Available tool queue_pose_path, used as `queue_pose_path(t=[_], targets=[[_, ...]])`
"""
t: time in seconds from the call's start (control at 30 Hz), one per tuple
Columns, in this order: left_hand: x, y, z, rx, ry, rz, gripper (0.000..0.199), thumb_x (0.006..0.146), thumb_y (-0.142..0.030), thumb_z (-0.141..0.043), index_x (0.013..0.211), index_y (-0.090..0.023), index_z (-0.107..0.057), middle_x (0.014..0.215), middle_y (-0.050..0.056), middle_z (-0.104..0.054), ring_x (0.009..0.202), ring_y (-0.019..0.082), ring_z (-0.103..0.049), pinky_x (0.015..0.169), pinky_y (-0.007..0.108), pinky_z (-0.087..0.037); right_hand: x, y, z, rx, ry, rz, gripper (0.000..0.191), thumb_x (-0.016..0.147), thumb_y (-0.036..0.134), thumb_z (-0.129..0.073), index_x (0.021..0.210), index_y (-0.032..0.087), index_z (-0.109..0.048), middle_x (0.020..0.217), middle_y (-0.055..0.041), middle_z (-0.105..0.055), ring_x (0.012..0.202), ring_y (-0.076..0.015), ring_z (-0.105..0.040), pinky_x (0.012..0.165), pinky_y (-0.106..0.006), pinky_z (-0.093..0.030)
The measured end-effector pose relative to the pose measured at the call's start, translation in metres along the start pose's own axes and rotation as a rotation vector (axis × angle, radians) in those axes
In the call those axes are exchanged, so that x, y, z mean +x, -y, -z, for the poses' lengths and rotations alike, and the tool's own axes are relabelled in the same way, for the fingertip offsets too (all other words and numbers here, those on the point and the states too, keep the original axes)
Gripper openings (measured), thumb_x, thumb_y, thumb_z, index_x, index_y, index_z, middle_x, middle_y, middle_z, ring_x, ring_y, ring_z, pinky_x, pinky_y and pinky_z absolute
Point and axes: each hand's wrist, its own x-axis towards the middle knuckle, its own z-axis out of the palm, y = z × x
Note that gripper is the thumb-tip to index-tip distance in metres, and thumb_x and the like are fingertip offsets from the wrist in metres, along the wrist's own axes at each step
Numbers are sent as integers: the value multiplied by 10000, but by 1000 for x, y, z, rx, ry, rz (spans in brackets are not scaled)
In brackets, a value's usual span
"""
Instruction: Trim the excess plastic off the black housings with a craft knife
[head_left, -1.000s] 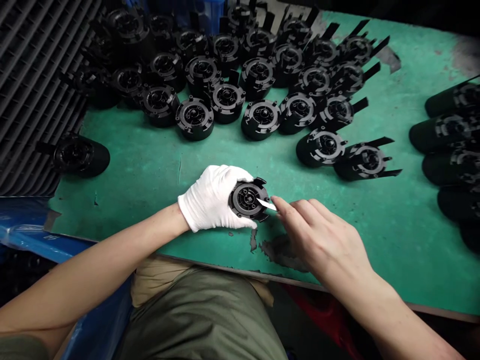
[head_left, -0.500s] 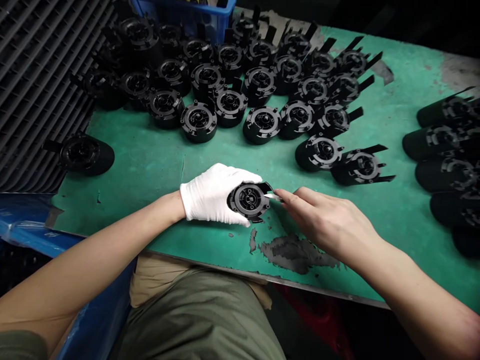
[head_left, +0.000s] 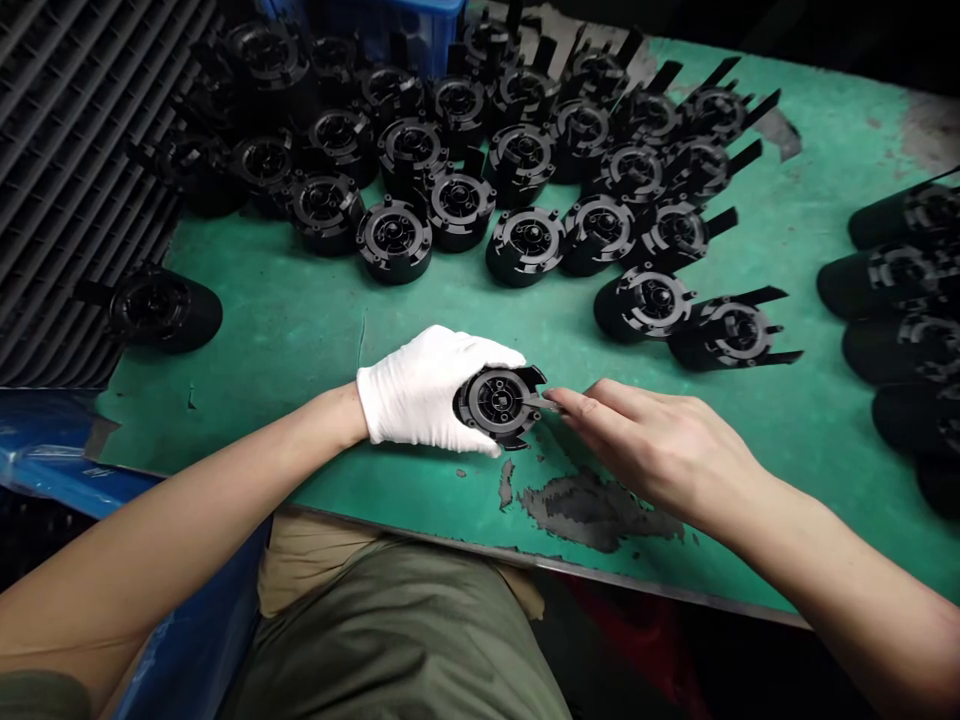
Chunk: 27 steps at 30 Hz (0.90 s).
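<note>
My left hand (head_left: 427, 390), in a white fabric glove, grips a round black moulded plastic part (head_left: 499, 403) with its ribbed face turned up. My right hand (head_left: 652, 440) is bare and pinches a small metal blade (head_left: 541, 403) between its fingertips. The blade's tip meets the part's rim at the right, and the fingers hide most of the handle, if there is one. Both hands are just above the worn green work surface (head_left: 787, 200), near its front edge.
Several similar black parts (head_left: 525, 245) stand in rows beyond my hands, and more lie stacked on their sides at the right (head_left: 900, 290). A black ribbed grille (head_left: 75, 200) lies at the left, a blue crate (head_left: 420, 20) at the back.
The black part has turned slightly in my gloved hand. My right hand has shifted right, with the blade now lying flatter against the part's rim. The view has shifted slightly.
</note>
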Motion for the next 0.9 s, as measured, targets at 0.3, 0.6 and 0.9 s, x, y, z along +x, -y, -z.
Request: queue_pose_path(t=[0.3, 0.6, 0.9], targets=[[2, -2, 1, 6, 19, 13, 856, 757, -558, -1018, 1466, -193, -708, 1422, 131, -823, 1303, 369, -812, 1137, 458, -618, 8, 5, 16, -94, 38, 44, 467, 978, -39, -456, 1391, 93, -629, 862, -19, -656, 645, -155, -538, 531, -326, -305], [2, -2, 1, 4, 15, 8, 856, 742, -557, -1026, 1461, -210, -717, 1410, 122, -828, 1289, 373, -816, 1114, 459, -624, 8, -5, 16, -73, 96, 108, 593, 937, -54, -441, 1484, 149, -553, 871, -26, -706, 686, -170, -606, 549, -323, -339], [1, -1, 1, -1, 16, 8, 846, 751, -581, -1011, 1453, -215, -716, 1417, 124, -825, 1295, 372, -812, 1121, 458, -618, 17, -20, 18, -37, 61, 237, 563, 986, -42, -452, 1514, 105, -581, 874, -32, -690, 717, -183, -606, 596, -343, -384]])
